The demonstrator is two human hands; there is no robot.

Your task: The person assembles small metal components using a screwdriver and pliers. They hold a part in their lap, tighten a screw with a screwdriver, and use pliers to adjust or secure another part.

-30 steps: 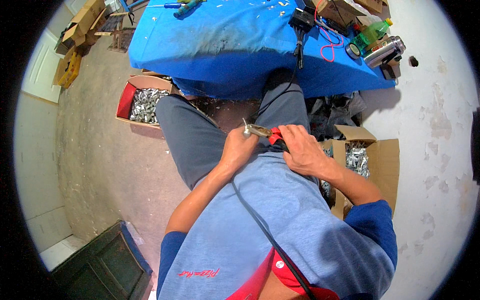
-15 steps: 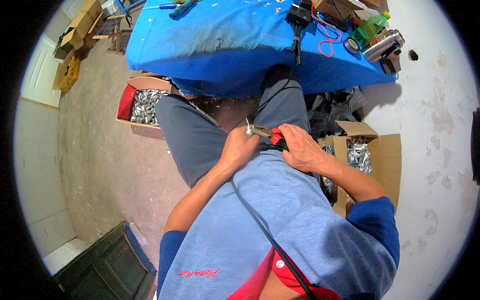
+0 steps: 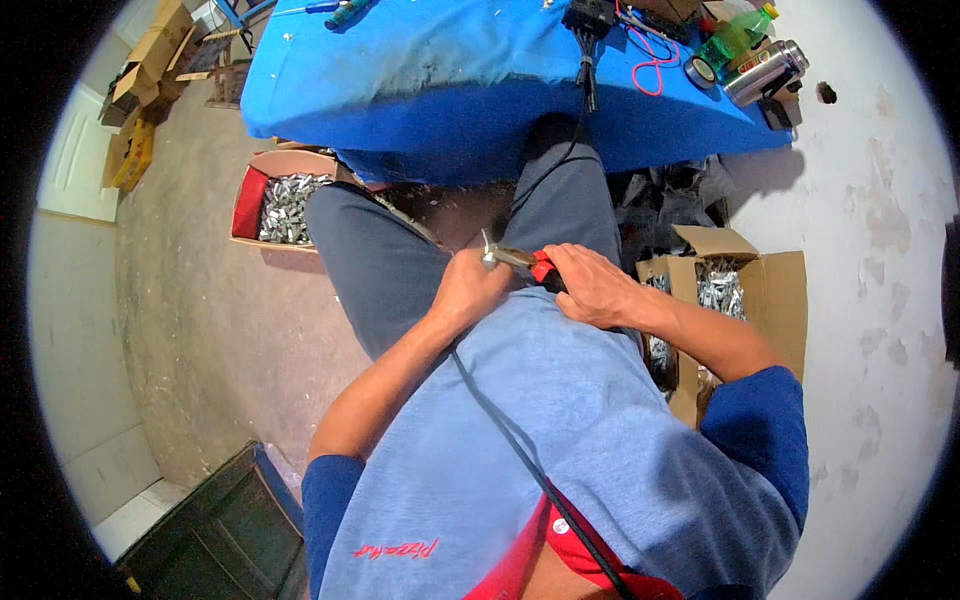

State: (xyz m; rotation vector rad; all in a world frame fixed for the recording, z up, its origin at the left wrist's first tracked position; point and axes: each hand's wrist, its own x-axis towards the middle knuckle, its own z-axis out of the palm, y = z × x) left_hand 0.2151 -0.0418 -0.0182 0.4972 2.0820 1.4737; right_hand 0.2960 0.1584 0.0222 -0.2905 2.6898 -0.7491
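Over my lap, my right hand (image 3: pixel 592 284) is closed round the red handles of a pair of pliers (image 3: pixel 517 258). The jaws point left and meet a small silvery metal piece (image 3: pixel 488 254) that stands up at the fingertips of my left hand (image 3: pixel 470 286). That hand is a closed fist with its fingers wrapped round the piece; the lower end of the piece is hidden inside. A thin pale tip rises from the piece. Whether the jaws are clamped on it or only touching, I cannot tell.
Ahead stands a table with a blue cloth (image 3: pixel 430 120), bearing a black box with cables (image 3: pixel 588 18), a green bottle (image 3: pixel 738 38) and a steel flask (image 3: pixel 765 72). An open box of metal pieces (image 3: pixel 287 157) sits at left, a cardboard box (image 3: pixel 783 310) of similar pieces at right. A black cord (image 3: pixel 500 425) crosses my shirt.
Both hands, with the pliers and the metal piece, have shifted slightly left in the picture. The pliers stay at the piece. The whole view has tilted a little.
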